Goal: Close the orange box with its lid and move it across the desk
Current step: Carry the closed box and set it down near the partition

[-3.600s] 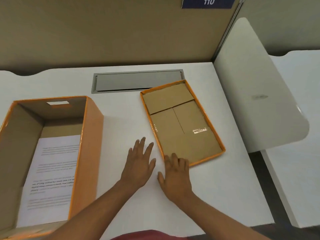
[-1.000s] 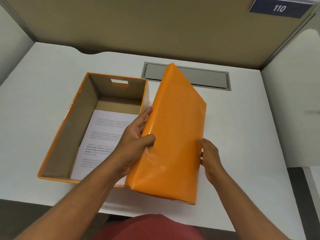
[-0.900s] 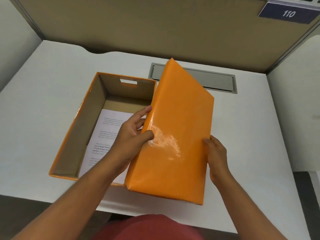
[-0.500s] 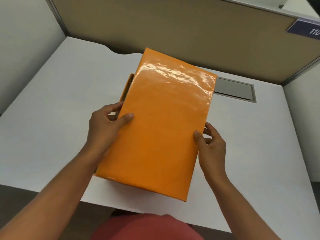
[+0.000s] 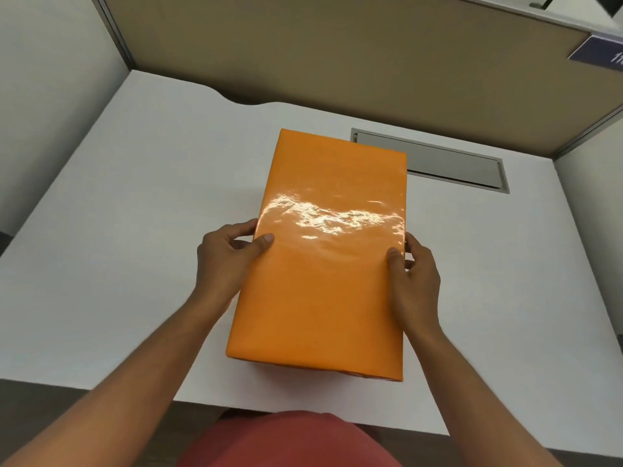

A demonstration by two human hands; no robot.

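The glossy orange lid (image 5: 327,271) lies flat over the orange box in the middle of the white desk (image 5: 118,247), covering it completely; the box body and the paper inside are hidden. My left hand (image 5: 229,261) grips the lid's left long edge, thumb on top and fingers down the side. My right hand (image 5: 416,274) grips the right long edge the same way. The lid looks square with the box beneath, its near end close to the desk's front edge.
A grey metal cable hatch (image 5: 438,163) is set into the desk behind and right of the box. A tan partition wall (image 5: 337,52) runs along the back, and white side panels (image 5: 50,79) close the desk on left and right.
The lid was held tilted beside the open box, then swung over it and lowered. It now sits flat and aligned on the box, both hands still on its long edges.
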